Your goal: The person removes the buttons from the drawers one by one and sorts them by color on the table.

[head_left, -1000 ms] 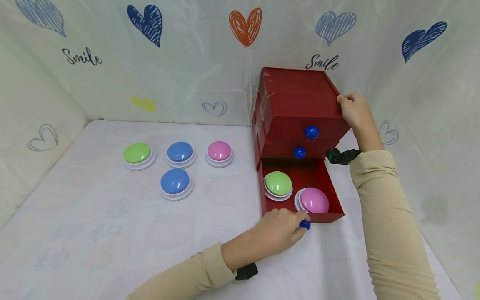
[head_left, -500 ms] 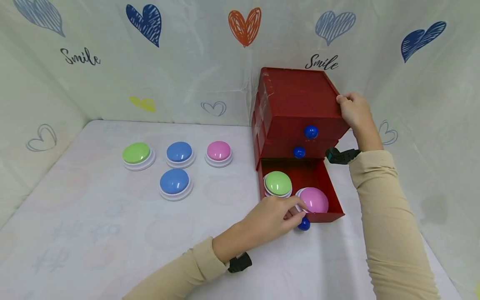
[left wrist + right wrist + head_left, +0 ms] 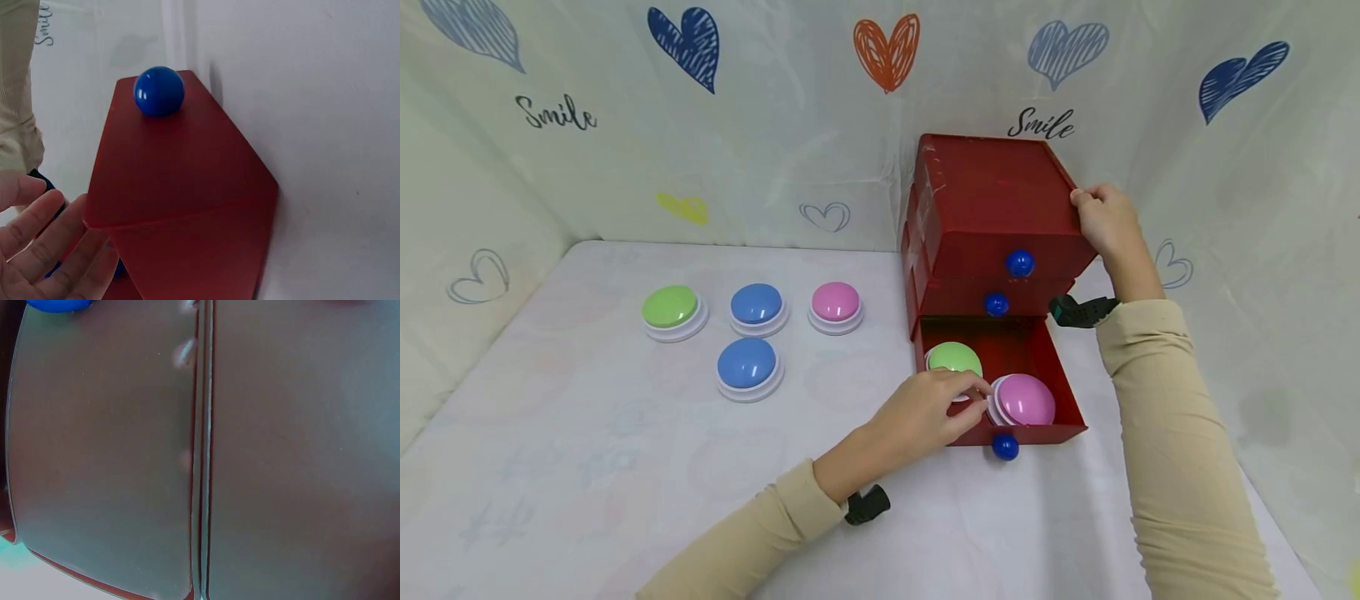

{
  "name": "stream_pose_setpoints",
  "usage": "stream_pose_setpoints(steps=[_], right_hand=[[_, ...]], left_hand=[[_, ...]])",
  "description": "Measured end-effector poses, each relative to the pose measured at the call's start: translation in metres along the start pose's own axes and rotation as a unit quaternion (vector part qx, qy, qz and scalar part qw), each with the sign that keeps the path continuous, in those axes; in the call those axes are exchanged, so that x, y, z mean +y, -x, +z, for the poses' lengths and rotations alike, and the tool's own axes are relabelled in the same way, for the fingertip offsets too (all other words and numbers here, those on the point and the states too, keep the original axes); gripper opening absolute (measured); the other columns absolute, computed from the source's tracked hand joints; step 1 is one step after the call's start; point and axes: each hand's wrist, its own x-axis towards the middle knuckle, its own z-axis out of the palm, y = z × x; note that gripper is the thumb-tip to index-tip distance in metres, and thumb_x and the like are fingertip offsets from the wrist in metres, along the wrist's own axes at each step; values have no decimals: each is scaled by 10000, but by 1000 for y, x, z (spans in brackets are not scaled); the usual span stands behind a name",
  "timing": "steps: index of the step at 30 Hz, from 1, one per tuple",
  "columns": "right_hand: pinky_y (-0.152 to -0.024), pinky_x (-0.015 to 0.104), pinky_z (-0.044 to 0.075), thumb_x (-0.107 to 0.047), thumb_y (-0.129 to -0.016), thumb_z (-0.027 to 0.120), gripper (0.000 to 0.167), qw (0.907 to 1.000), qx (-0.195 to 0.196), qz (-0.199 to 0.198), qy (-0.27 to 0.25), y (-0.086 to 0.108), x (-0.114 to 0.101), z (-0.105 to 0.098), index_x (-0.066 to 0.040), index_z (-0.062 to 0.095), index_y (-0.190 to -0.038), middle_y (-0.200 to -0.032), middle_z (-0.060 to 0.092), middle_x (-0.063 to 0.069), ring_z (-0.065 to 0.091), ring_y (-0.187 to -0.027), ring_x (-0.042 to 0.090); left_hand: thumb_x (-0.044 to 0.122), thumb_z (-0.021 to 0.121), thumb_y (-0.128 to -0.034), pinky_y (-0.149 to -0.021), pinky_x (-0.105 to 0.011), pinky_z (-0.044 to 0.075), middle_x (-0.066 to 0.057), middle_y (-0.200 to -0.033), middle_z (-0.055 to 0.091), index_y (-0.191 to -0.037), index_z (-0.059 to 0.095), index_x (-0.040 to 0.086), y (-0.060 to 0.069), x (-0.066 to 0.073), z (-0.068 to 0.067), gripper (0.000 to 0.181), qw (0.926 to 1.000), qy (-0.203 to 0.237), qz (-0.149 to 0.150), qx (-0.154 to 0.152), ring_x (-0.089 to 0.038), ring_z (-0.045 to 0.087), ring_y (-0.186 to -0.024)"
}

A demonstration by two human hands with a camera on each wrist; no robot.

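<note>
A red drawer cabinet stands at the back right, its lowest drawer pulled out. Inside lie a push button with a green dome and a tilted one with a pink dome. My left hand hovers over the drawer's front left corner, fingers loosely bent and holding nothing, partly covering the green button. In the left wrist view its fingers spread beside the red drawer wall. The drawer's blue knob is free. My right hand grips the cabinet's top right edge; the right wrist view shows only red cabinet surfaces.
Left of the cabinet, on the white tabletop, stand a green button, two blue buttons and a pink button. A white curtain with printed hearts closes off the back and sides.
My left hand has let go of the lowest drawer's blue knob and moved up and left over the drawer's edge. My right hand keeps its grip on the cabinet.
</note>
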Motion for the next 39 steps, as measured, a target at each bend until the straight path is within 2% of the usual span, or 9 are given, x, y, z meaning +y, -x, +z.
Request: stream_pose_setpoints(steps=[8, 16, 23, 33, 39], right_hand=[[-841, 419, 435, -428, -981, 255, 566, 10000, -4, -4, -5, 0, -1, 1, -26, 383, -1358, -1147, 481, 175, 499, -910, 205], [-881, 453, 432, -431, -983, 251, 567, 10000, -23, 5, 2, -1, 0, 1, -34, 378, -1367, -1164, 484, 177, 498, -923, 211], [-825, 413, 425, -425, -984, 248, 555, 10000, 1, -19, 24, -2, 1, 1, -28, 391, -1345, -1139, 486, 170, 491, -914, 205], [-828, 418, 428, -430, -982, 251, 556, 10000, -22, 2, 0, -1, 2, 1, -31, 385, -1346, -1128, 483, 162, 486, -920, 209], [-892, 471, 421, -431, -982, 246, 564, 10000, -31, 16, -14, -1, 2, 1, -33, 377, -1360, -1156, 480, 173, 487, -942, 219]], left_hand=[[274, 624, -888, -834, -195, 510, 3, -1128, 663, -1193, 615, 176, -3, -8, -4, 320, 9990, -356, -106, -254, -123, 620, -1017], [311, 632, -872, -974, -311, 459, 7, -1239, 605, -1258, 573, 184, -8, -20, -7, 410, 9953, -769, 145, -577, -151, 549, -1154], [393, 595, -871, -1078, -380, 349, 1, -1305, 548, -1312, 520, 196, -16, -31, -6, 488, 9821, -1591, 441, -904, -161, 476, -1233], [489, 564, -848, -1137, -421, 241, 2, -1377, 480, -1361, 452, 228, -29, -39, 1, 586, 9633, -2227, 180, -1484, -190, 406, -1296], [508, 569, -830, -1124, -433, 256, -8, -1380, 466, -1361, 452, 236, -36, -43, 6, 608, 9521, -2645, 156, -1526, -207, 421, -1270]])
